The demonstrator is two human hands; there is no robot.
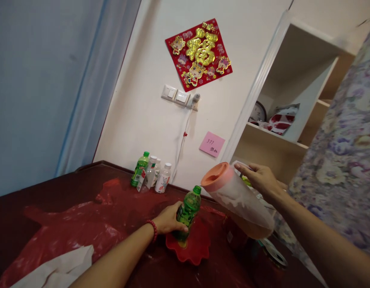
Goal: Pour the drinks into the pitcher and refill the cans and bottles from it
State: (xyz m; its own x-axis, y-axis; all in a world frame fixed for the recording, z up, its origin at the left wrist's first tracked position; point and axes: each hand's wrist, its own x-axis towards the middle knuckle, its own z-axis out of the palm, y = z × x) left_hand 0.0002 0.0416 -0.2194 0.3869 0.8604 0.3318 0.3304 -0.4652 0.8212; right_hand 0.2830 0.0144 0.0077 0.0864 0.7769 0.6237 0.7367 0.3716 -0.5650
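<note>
Pitcher (243, 206) tilted over the table (79, 180), my right hand (263, 180) closed on it, its orange lid (222, 179) just beside the top of a green bottle (192, 205). I have the left hand (170, 219) wrapped round that bottle, over a red dish (199, 248); whether base touches dish, I cannot tell.

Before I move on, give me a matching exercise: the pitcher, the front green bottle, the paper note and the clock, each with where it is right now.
Things:
1. pitcher
2. front green bottle
3. paper note
4. clock

Places:
A. on a shelf
B. in the left hand
C. on the wall
D. tilted, in the right hand

Pairs: 1-D, 2-B, 3-C, 4-A
</note>
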